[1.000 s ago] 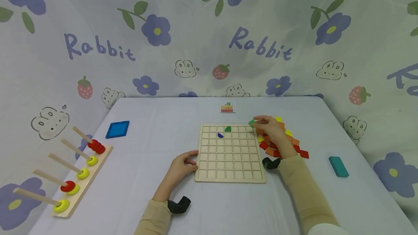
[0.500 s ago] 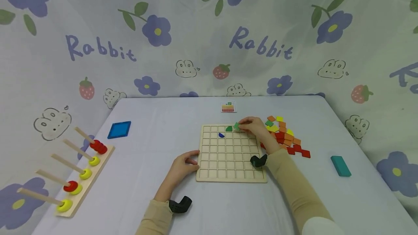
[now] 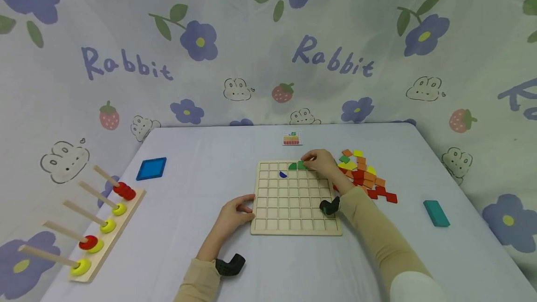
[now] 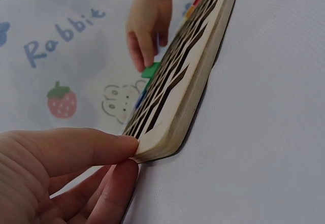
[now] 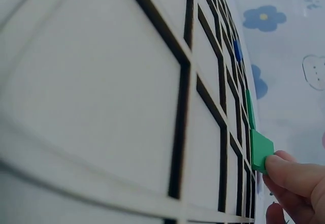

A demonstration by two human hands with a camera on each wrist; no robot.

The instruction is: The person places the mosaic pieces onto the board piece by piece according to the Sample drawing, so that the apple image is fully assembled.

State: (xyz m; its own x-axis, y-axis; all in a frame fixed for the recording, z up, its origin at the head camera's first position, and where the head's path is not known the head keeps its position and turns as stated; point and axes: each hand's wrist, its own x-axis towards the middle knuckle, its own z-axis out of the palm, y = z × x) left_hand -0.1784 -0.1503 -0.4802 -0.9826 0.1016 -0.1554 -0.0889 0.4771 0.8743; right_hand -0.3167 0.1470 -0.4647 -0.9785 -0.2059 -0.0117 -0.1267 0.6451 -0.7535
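Observation:
A wooden grid board (image 3: 295, 203) lies at the middle of the table. My left hand (image 3: 230, 213) grips its left edge; in the left wrist view, thumb and finger meet at the board's rim. With my right hand (image 3: 322, 162) I pinch a green square tile (image 5: 261, 150) by one side, over a cell in the top row. Right beside that tile, a green quarter-round tile (image 3: 292, 166) sits in the same row. One row lower and to the left rests a small blue half-round piece (image 3: 283, 175).
Red, orange, yellow and green tiles (image 3: 369, 177) are scattered right of the board. Behind it lies a picture card (image 3: 292, 138). A blue tray (image 3: 151, 168) and a bead-peg rack (image 3: 110, 234) stand left; a teal block (image 3: 437, 213) lies far right.
My right hand has carried the green square tile leftward from the loose tiles to the board's top row, beside the quarter-round tile. My left hand has stayed at the board's edge.

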